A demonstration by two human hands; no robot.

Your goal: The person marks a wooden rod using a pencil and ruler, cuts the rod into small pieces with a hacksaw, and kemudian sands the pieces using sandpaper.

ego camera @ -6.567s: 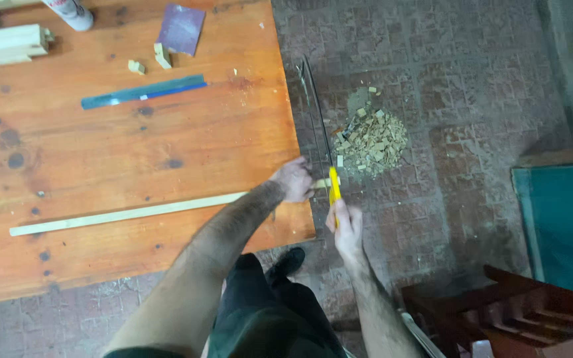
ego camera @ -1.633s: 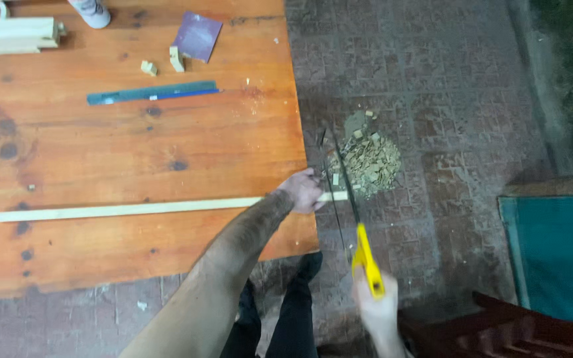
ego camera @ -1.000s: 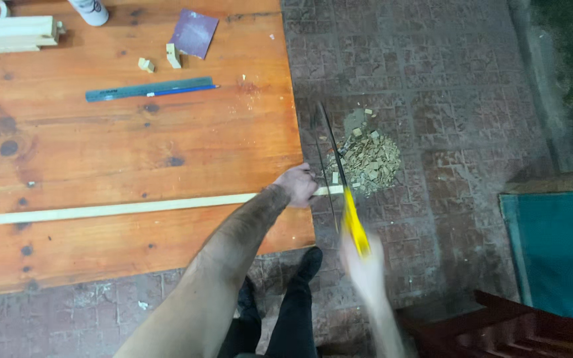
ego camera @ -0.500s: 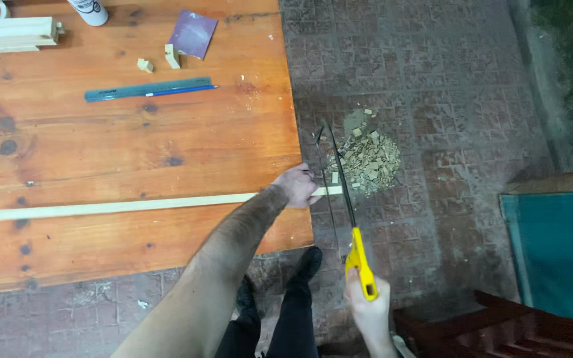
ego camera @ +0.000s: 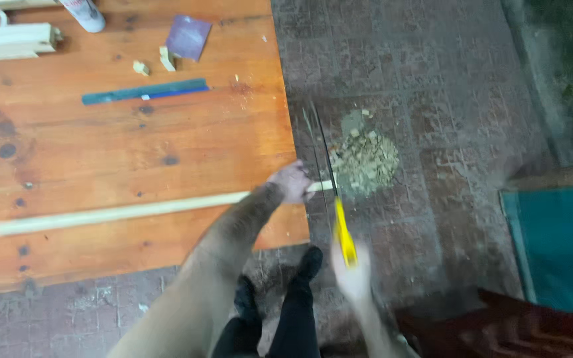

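On knotty orange planks [ego camera: 134, 146], left hand [ego camera: 292, 182] pins pale square strip [ego camera: 121, 213].

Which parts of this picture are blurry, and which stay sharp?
Head view: the right hand and the yellow-handled saw are smeared by motion blur; the left hand is softer; the wooden strip and table stay fairly sharp under flat, dim light.

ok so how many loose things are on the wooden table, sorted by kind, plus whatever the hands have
long wood strip, pinned by the left hand: 1
saw with yellow handle, in the right hand: 1
blue flat bar: 1
purple sheet: 1
small wood offcuts: 2
white wood block: 1
white bottle: 1
total: 8
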